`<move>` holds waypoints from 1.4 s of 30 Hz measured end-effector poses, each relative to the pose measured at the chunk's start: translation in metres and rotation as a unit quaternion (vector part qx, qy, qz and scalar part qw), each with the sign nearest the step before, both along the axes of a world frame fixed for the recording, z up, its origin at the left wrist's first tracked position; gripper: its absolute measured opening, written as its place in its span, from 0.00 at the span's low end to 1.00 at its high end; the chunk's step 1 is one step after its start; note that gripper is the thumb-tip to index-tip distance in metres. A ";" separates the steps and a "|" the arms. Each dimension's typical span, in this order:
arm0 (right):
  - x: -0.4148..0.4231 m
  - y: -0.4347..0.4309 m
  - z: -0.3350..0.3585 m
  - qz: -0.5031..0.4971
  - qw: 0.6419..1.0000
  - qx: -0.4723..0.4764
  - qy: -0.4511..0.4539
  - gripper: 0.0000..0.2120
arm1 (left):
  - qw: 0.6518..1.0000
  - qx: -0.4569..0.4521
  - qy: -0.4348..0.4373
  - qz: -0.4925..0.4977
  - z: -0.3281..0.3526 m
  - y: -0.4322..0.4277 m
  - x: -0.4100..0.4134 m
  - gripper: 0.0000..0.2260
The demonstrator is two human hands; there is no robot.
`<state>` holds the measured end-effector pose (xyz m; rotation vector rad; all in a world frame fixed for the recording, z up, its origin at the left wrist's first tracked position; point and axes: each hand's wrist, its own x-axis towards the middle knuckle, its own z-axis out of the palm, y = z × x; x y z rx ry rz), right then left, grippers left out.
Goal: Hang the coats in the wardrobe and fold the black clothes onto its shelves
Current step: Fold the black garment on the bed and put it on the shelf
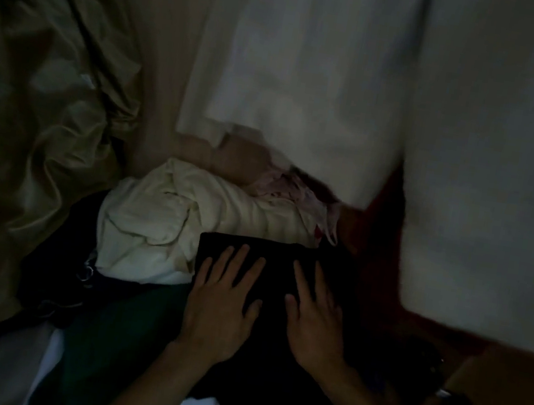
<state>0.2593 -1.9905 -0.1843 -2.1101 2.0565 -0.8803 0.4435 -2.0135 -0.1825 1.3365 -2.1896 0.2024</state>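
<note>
A folded black garment (279, 259) lies flat in the lower middle of the dim view, on top of other clothes. My left hand (221, 303) rests palm down on its left part with the fingers spread. My right hand (313, 313) presses flat on its right part, fingers also spread. Neither hand grips the cloth. White garments (313, 70) hang above and behind, and a larger pale one (499, 167) hangs at the right.
A crumpled cream cloth (166, 218) lies just left of and behind the black garment. A dark green cloth (121, 336) sits under my left forearm. Olive satin fabric (31, 97) fills the left side. Something red (381, 237) shows at the right.
</note>
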 end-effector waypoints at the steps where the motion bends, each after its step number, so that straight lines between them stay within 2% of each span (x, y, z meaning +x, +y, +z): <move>1: 0.001 -0.004 -0.008 -0.002 1.000 0.001 0.011 0.28 | 1.000 0.022 0.002 0.003 -0.007 -0.004 0.006 0.29; 8: -0.002 -0.039 -0.040 -0.029 0.994 0.069 0.079 0.36 | 0.995 0.099 0.010 -0.016 -0.030 -0.033 0.005 0.29; 15: 0.004 -0.003 0.006 0.004 0.992 0.115 0.041 0.29 | 0.993 0.118 -0.019 0.006 0.005 0.000 0.011 0.35; 19: 0.005 0.025 0.014 0.043 0.992 0.116 0.010 0.31 | 0.986 0.157 -0.022 0.040 0.020 0.031 0.019 0.31; 21: 0.006 0.045 0.015 0.066 0.990 0.121 -0.013 0.33 | 0.981 0.182 0.005 0.061 0.026 0.055 0.024 0.30; 31: 0.002 0.196 0.020 0.162 0.978 0.101 -0.083 0.28 | 0.950 0.217 0.093 0.204 0.029 0.250 0.027 0.27; 36: -0.004 0.295 0.025 0.194 0.971 0.107 -0.093 0.27 | 0.927 0.262 0.142 0.229 0.031 0.359 0.019 0.26; 42: -0.025 0.386 0.035 0.197 0.968 0.096 -0.122 0.27 | 0.923 0.249 0.184 0.231 0.043 0.453 -0.001 0.24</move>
